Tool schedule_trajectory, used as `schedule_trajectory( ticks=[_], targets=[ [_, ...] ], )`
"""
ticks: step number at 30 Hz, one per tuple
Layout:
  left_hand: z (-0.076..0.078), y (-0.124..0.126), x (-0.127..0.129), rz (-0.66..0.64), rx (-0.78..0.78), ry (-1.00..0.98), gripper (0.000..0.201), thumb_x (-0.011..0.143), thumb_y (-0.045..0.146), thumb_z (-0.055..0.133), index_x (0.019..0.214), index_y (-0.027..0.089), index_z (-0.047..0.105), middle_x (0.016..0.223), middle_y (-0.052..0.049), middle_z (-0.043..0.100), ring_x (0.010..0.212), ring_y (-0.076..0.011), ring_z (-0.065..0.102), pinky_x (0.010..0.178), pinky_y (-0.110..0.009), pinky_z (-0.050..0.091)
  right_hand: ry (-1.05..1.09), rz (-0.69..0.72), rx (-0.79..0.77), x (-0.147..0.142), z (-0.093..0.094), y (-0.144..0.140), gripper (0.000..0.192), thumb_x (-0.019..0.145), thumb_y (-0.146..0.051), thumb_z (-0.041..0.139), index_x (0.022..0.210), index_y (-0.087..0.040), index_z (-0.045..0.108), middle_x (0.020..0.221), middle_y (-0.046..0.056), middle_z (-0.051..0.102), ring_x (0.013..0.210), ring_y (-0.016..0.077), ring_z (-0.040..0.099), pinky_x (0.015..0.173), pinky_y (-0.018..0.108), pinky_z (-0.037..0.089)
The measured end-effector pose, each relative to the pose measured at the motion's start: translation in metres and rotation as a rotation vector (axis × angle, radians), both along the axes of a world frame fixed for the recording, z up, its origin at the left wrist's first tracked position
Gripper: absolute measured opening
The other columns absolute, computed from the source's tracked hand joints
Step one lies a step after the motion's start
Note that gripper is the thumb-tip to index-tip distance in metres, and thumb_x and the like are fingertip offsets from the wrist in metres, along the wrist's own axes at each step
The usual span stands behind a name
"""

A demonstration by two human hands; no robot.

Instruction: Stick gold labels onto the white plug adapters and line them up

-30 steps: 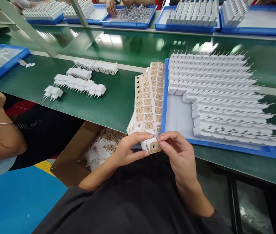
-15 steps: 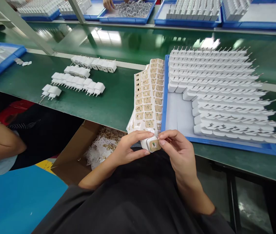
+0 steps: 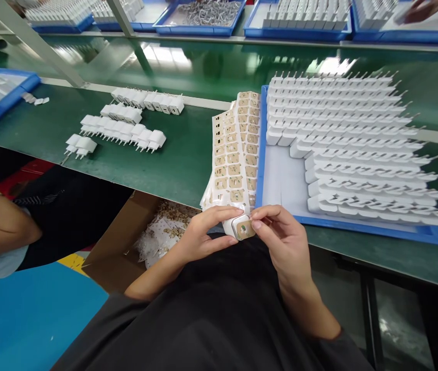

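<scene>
My left hand [image 3: 207, 232] grips a white plug adapter [image 3: 229, 226] between thumb and fingers, just in front of the bench edge. A tan sticker [image 3: 246, 230] with a small cut-out lies over the adapter's end face. At the sticker's right edge, my right hand [image 3: 283, 234] pinches it between thumb and forefinger. Right behind the hands are overlapping sheets of tan stickers [image 3: 235, 169] on white backing, some places peeled bare. Whether the sticker is pressed down fully, I cannot tell.
A blue tray [image 3: 281, 178] on the right holds rows of white adapters [image 3: 342, 129]. More adapters [image 3: 122, 129] stand on the green bench [image 3: 157, 175]. Below its edge sits a cardboard box [image 3: 114, 257] of scraps. A co-worker's arm [image 3: 2, 221] is at left.
My hands, the adapter and the sticker stay almost in place. At the far trays, one person's hand has left the metal parts, and a blurred hand appears at top right.
</scene>
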State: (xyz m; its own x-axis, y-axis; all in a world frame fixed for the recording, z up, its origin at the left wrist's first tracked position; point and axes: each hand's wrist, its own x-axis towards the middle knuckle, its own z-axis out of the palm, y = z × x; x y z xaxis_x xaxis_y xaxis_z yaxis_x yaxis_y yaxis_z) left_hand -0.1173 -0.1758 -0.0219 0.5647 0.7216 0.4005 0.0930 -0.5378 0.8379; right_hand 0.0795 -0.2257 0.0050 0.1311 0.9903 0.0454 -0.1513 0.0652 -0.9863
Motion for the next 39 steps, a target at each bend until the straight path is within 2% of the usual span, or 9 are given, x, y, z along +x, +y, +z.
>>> schedule_trajectory(
  ticks=[7,18,34,37,39],
  targets=[
    [-0.001,0.001,0.001,0.004,0.042,-0.013,0.05,0.091,0.035,0.073,0.138,0.025,0.06,0.129,-0.011,0.071,0.12,-0.0248,0.068,0.104,-0.036,0.055,-0.082,-0.021,0.048,-0.003,0.001,-0.001,0.004,0.094,-0.021,0.068,0.094,-0.026,0.069,0.09,-0.002,0.069,0.085,0.0137,0.065,0.08,0.025,0.052],
    [-0.002,0.001,-0.001,0.006,0.065,-0.006,0.052,0.091,0.033,0.074,0.139,0.025,0.059,0.13,-0.011,0.07,0.121,-0.0238,0.067,0.105,-0.036,0.054,-0.236,-0.075,0.177,-0.009,-0.005,0.0,0.012,0.089,-0.017,0.073,0.095,-0.025,0.067,0.087,-0.001,0.067,0.084,0.0153,0.063,0.078,0.03,0.052],
    [-0.003,0.003,-0.002,-0.006,0.047,-0.006,0.051,0.09,0.031,0.074,0.139,0.026,0.059,0.13,-0.011,0.07,0.121,-0.0249,0.067,0.104,-0.038,0.054,-0.405,-0.101,0.279,-0.011,-0.004,0.003,0.016,0.089,-0.013,0.072,0.096,-0.026,0.065,0.087,-0.002,0.066,0.08,0.0144,0.063,0.076,0.031,0.053],
    [-0.005,0.003,-0.003,-0.006,0.042,-0.021,0.05,0.09,0.03,0.075,0.137,0.026,0.06,0.129,-0.011,0.071,0.122,-0.0255,0.067,0.105,-0.039,0.054,-0.465,-0.167,0.317,-0.014,-0.006,0.006,0.019,0.087,-0.015,0.075,0.101,-0.026,0.066,0.096,0.0,0.064,0.08,0.0142,0.062,0.073,0.03,0.054],
    [-0.006,0.002,-0.003,0.004,0.042,-0.052,0.049,0.089,0.031,0.076,0.136,0.025,0.061,0.128,-0.011,0.071,0.121,-0.0254,0.067,0.104,-0.04,0.055,-0.407,-0.179,0.252,-0.015,-0.009,0.008,0.019,0.088,-0.021,0.075,0.104,-0.026,0.067,0.103,0.002,0.061,0.082,0.0145,0.062,0.069,0.028,0.056]
  ],
)
